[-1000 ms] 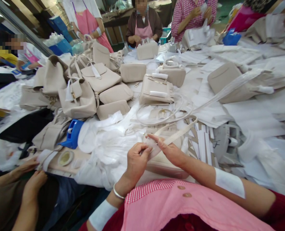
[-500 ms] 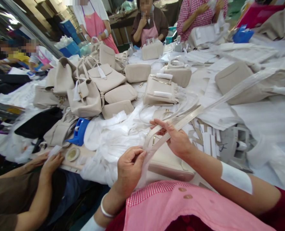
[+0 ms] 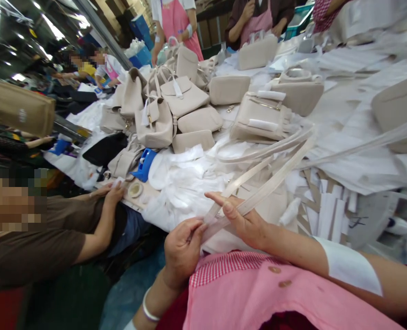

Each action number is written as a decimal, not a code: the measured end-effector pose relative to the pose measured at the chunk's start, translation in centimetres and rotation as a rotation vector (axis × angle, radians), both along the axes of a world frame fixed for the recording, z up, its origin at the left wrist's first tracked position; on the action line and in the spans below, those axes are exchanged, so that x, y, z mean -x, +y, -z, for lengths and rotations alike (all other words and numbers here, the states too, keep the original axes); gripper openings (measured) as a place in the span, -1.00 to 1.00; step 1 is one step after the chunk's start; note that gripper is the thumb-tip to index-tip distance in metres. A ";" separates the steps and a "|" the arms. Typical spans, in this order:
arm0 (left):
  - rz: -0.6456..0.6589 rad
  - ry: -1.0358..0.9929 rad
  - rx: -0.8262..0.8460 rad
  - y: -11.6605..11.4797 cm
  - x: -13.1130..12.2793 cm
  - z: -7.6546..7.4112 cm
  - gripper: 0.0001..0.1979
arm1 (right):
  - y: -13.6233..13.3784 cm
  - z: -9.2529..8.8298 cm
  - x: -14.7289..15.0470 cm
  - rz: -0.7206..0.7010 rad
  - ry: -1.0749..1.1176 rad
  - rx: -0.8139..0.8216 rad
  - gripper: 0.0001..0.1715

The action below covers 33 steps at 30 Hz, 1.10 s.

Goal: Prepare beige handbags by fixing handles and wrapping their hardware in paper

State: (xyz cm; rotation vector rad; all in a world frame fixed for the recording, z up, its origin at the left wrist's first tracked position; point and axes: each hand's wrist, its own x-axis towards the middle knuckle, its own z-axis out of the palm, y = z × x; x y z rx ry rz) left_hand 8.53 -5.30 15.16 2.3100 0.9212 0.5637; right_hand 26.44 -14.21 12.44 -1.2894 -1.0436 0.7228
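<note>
A long pale beige bag strap (image 3: pixel 275 187), doubled into a loop and partly wrapped in clear film, runs away from me across the table. Its near end is pinched between the thumb and fingers of my left hand (image 3: pixel 181 250). Farther along, my right hand (image 3: pixel 249 224) has the strap lying across it by the thumb, its index finger stretched out to the left. Part of its grip is hidden by the strap. Under and beyond my hands is a beige bag (image 3: pixel 270 197), half covered by the straps and film.
Several beige handbags (image 3: pixel 191 91) are piled beyond crumpled white wrapping (image 3: pixel 179 192). A blue holder (image 3: pixel 144 165) and a round tape roll (image 3: pixel 134 189) are at left, near a co-worker's hands (image 3: pixel 114 195). White strips (image 3: pixel 327 211) and a grey dispenser (image 3: pixel 378 220) sit at right.
My view has swung left, so the table appears shifted right. The strap loop is spread wider, and my right index finger now points out straighter. My left hand keeps its pinch.
</note>
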 end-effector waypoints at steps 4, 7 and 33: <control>-0.013 0.037 0.080 -1.1 0.3 -0.5 -0.89 | 0.1 0.5 1.8 -0.176 0.038 -0.046 -0.43; -0.053 0.059 0.255 -1.8 0.2 0.0 -0.84 | 0.1 1.0 2.8 -0.316 0.323 0.063 -0.40; -0.024 0.112 0.212 -3.2 -1.0 0.1 -0.82 | -0.2 1.0 -5.9 -0.100 0.817 0.051 -0.51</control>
